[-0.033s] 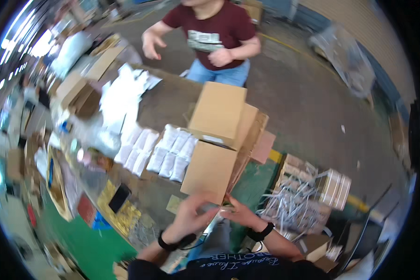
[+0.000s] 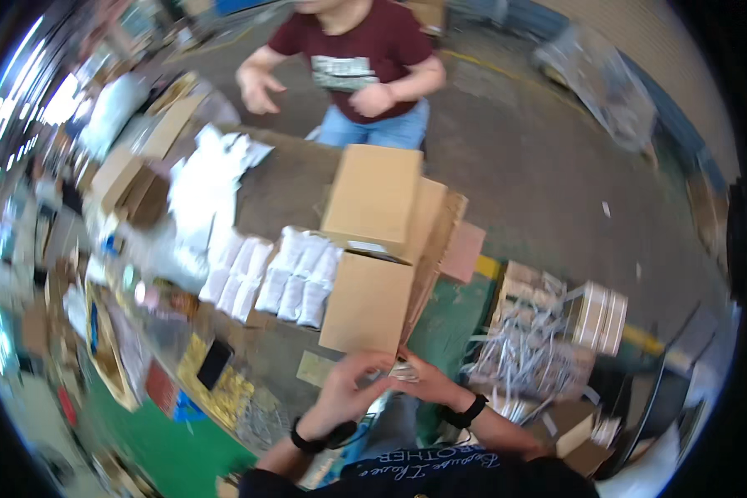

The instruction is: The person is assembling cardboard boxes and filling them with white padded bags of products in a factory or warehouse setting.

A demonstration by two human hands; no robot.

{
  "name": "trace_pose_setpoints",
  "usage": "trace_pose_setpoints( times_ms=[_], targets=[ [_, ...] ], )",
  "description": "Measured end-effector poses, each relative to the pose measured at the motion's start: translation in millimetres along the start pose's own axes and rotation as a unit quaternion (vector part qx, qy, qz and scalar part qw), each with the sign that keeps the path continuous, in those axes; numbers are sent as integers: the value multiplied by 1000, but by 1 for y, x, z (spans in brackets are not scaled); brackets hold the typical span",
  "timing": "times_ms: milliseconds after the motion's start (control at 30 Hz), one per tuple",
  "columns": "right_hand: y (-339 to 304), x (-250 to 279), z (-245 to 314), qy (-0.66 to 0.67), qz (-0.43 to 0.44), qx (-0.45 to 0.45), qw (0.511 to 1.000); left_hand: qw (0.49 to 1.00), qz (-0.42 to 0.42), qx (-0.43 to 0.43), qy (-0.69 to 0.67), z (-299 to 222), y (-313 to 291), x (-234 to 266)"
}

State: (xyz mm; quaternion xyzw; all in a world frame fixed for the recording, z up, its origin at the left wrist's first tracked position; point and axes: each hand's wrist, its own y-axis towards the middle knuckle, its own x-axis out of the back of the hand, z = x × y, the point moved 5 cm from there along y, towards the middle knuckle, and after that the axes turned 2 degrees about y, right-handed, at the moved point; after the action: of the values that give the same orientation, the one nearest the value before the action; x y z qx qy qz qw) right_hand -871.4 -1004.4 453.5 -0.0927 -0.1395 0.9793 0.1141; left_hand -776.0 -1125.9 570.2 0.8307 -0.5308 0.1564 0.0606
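My left hand (image 2: pixel 353 388) and my right hand (image 2: pixel 427 384) meet at the near end of a closed cardboard box (image 2: pixel 368 303). The left fingers and thumb curl inward, with a gap between them, and their tips come up to the right hand. Between both hands sits a small pale, shiny item (image 2: pixel 403 371), too blurred to name; the right fingers close on it. Behind the near box stands a taller cardboard box (image 2: pixel 373 195). Left of them, rolled white fabric bundles (image 2: pixel 300 276) lie in rows, beside a second similar group (image 2: pixel 236 276).
Flat cardboard (image 2: pixel 440 241) leans along the boxes' right side. A phone (image 2: pixel 215 363) lies on the table near yellow pieces (image 2: pixel 228 394). White sheets (image 2: pixel 207 187) spread farther back. A pile of pale straps (image 2: pixel 523 357) sits on the right. A person (image 2: pixel 365 66) stands across the table.
The view has shifted slightly, so the boxes and the person sit a little farther left. My left thumb and fingers have come closer to my right hand.
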Motion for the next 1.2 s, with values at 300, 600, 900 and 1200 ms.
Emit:
trace_pose_setpoints(
  times_ms=[300,600,900,1200],
  targets=[
    [-233,85,-238,-220,-302,-175,911,898,441,-7,2,-43,6,-229],
    [-559,133,-414,336,-602,-310,655,706,699,92,-72,6,-131,-594],
    [-645,276,-553,492,-631,247,547,768,477,421,-74,160,-252,-810],
    [-748,414,-517,-78,-713,-183,673,810,353,460,-85,194,-229,-880]
  ],
)
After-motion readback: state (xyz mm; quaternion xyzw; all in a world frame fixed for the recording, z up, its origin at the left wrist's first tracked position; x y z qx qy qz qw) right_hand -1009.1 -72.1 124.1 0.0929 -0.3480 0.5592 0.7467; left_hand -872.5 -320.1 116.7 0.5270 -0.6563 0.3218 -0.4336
